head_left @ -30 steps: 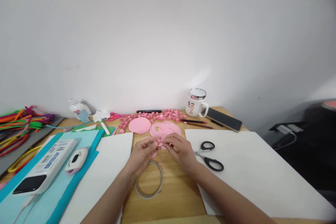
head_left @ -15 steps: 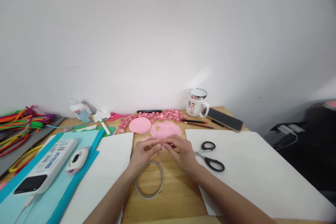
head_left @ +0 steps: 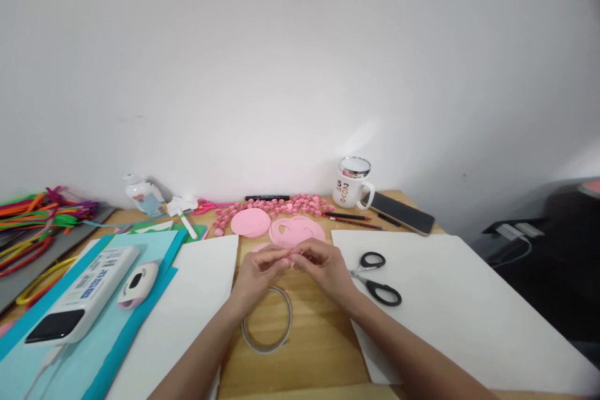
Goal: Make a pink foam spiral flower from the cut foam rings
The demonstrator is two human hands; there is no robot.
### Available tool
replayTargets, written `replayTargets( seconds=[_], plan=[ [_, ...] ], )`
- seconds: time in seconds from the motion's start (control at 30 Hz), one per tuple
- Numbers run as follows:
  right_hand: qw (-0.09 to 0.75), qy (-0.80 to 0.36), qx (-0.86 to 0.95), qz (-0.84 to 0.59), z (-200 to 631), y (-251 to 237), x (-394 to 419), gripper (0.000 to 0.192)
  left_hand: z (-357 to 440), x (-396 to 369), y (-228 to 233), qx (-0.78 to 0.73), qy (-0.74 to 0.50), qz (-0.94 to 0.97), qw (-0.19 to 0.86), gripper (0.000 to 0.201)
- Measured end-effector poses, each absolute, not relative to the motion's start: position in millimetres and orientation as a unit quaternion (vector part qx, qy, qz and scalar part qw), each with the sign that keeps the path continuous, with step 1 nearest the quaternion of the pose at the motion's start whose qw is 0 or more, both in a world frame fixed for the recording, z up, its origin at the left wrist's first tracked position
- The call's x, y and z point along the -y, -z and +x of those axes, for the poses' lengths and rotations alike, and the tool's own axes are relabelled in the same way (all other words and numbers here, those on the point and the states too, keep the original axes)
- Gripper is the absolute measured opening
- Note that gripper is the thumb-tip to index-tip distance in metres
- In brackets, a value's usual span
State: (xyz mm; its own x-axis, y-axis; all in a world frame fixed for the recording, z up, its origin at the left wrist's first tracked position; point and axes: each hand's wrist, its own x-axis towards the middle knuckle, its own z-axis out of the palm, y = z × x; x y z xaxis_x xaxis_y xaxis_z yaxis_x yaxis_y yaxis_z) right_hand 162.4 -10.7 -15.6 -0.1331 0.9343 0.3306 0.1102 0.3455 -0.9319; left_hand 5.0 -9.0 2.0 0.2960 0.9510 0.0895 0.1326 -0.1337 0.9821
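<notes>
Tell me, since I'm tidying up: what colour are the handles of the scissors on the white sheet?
Black, clearest in the head view: the scissors lie beside the right hand.

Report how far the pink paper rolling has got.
Done: a row of small pink rolls lies by the wall. In hand: left hand and right hand pinch one small pink piece. Left: a whole pink disc and a part-cut disc remain.

Bright, even light (edges warped)
</notes>
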Motion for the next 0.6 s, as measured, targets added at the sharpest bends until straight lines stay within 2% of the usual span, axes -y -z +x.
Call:
replayTargets(
  seconds=[0.1, 0.27, 0.43, 0.6],
  plan=[
    [0.509, -0.316, 0.697, -0.394, 162.8, 15.7, 11.5, 0.011, 4.9, 8.6, -2.4, -0.436, -0.416, 0.619, 0.504, 0.023],
    [0.480, -0.222, 0.764, -0.370, 161.5, 25.2, 11.8, 0.025, 5.0, 6.9, 2.4, -0.470, -0.430, 0.565, 0.524, 0.027],
    [0.478, -0.216, 0.763, -0.379, 159.6, 28.3, 12.8, 0.027, 8.1, 7.3, 7.1, -0.480, -0.461, 0.471, 0.578, 0.035],
    [0.498, -0.221, 0.749, -0.377, 159.0, 25.8, 13.1, 0.022, 9.0, 7.3, 8.1, -0.487, -0.465, 0.428, 0.603, 0.033]
  ],
)
